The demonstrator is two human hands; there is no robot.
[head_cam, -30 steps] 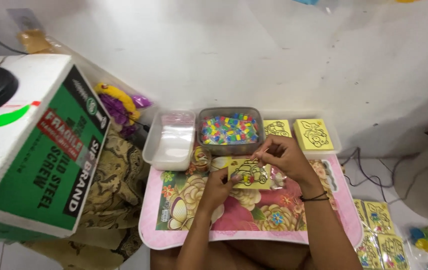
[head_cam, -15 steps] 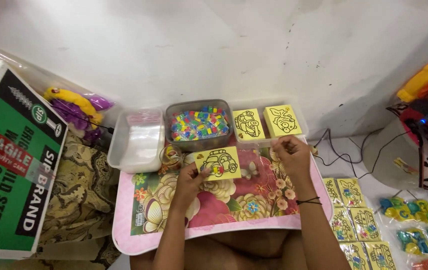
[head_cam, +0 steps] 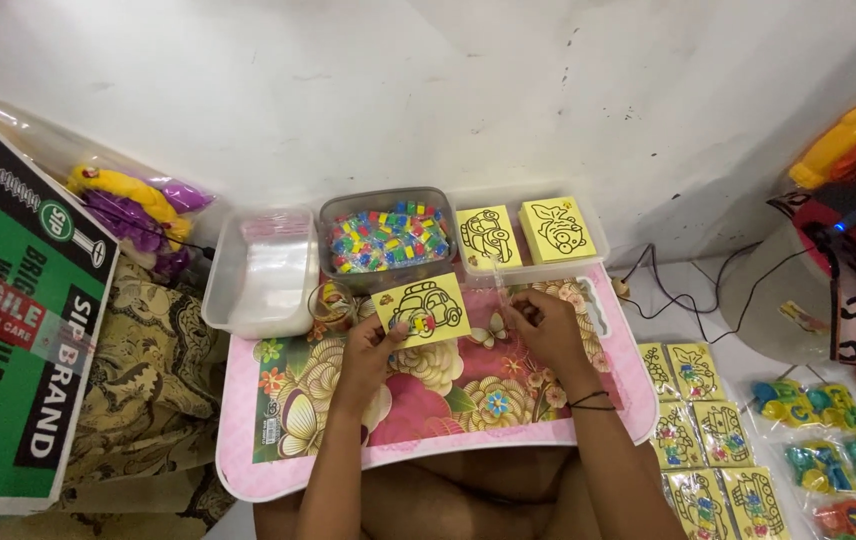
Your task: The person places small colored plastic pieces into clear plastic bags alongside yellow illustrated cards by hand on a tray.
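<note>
A person sat at a small pink table (head_cam: 248, 460) with a flowered top, seen from above. The left hand (head_cam: 373, 345) pinched the near left corner of a yellow card (head_cam: 421, 309) printed with a black outline of a car, holding it just above the far middle of the table; its grip was closed on the card between thumb and fingers. The right hand (head_cam: 538, 328), just right of the card, had its fingers curled together around a thin clear plastic sleeve (head_cam: 501, 282) that was hard to make out.

Along the far edge stood three containers: a clear tub of plastic bags (head_cam: 263, 270) on the left, a grey tub of small coloured pieces (head_cam: 388, 240) in the middle, and a clear tray (head_cam: 598, 240) on the right holding two stacks of yellow cards. A cardboard box (head_cam: 18, 320) sat at the far left. On the floor to the right lay packed yellow cards (head_cam: 708, 430) and bagged toys (head_cam: 828, 440).
</note>
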